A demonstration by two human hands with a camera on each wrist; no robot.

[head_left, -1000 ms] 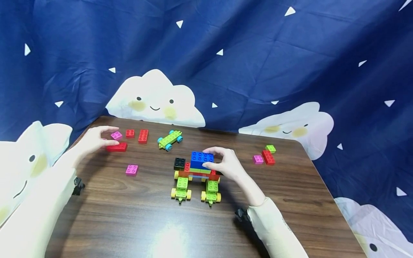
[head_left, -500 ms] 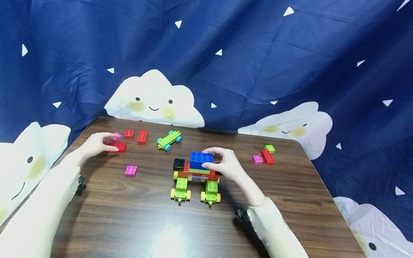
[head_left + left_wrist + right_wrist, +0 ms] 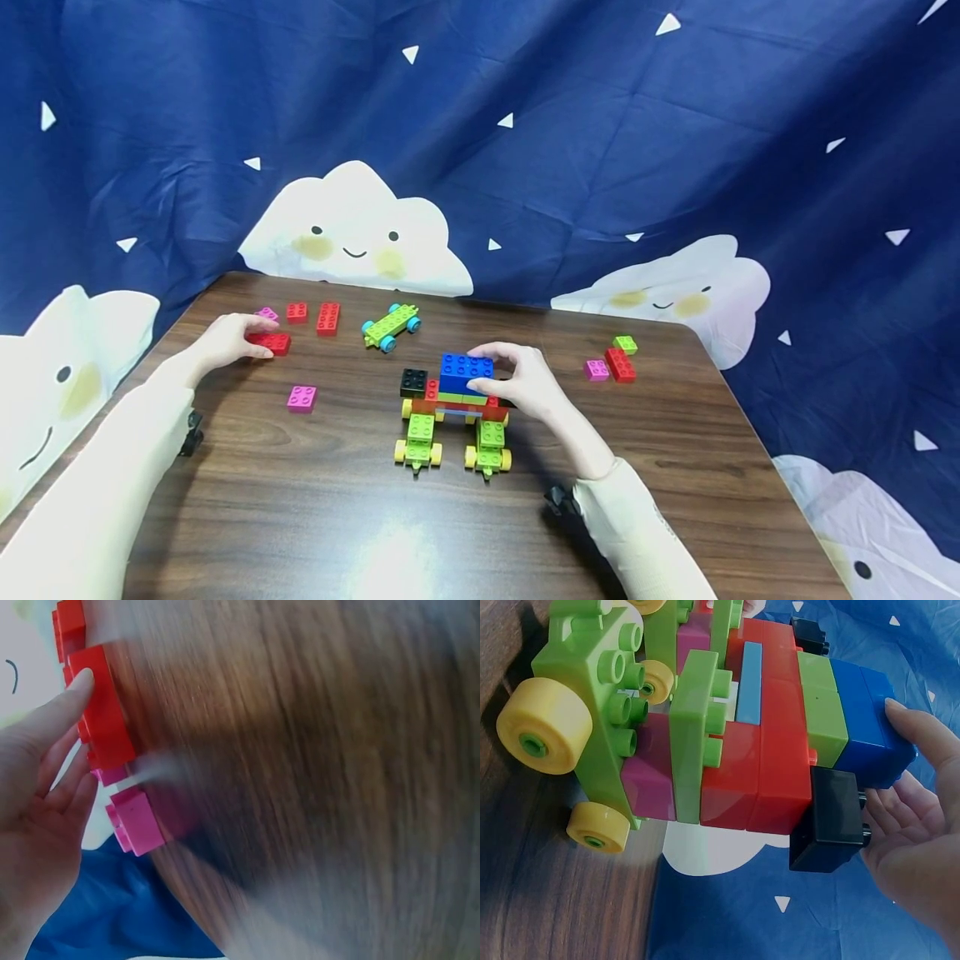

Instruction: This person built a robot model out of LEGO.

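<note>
At the far left of the table, my left hand [image 3: 222, 343] pinches a long red building brick [image 3: 272, 342] between thumb and fingers. The left wrist view shows the thumb on the near side of this red brick [image 3: 109, 712], the fingers partly hidden behind. In the middle stands a wheeled brick vehicle [image 3: 450, 407] with yellow wheels, lime green bases and red bricks across them. My right hand [image 3: 525, 379] grips the blue brick [image 3: 467, 367] on top of it, thumb on the near side. The right wrist view shows blue, lime and red layers, with a black brick [image 3: 826, 819] jutting out beside.
A lime wheeled base [image 3: 392, 325] with blue wheels stands behind the vehicle. Red bricks [image 3: 327, 318] and a pink brick [image 3: 302, 399] lie on the left. A pink brick [image 3: 597, 370], a red brick [image 3: 620, 365] and a lime brick [image 3: 625, 344] sit at right.
My left hand has moved down from beside the pink brick to the long red brick, and its thumb and fingers have closed on it. My right hand stays on the blue brick.
</note>
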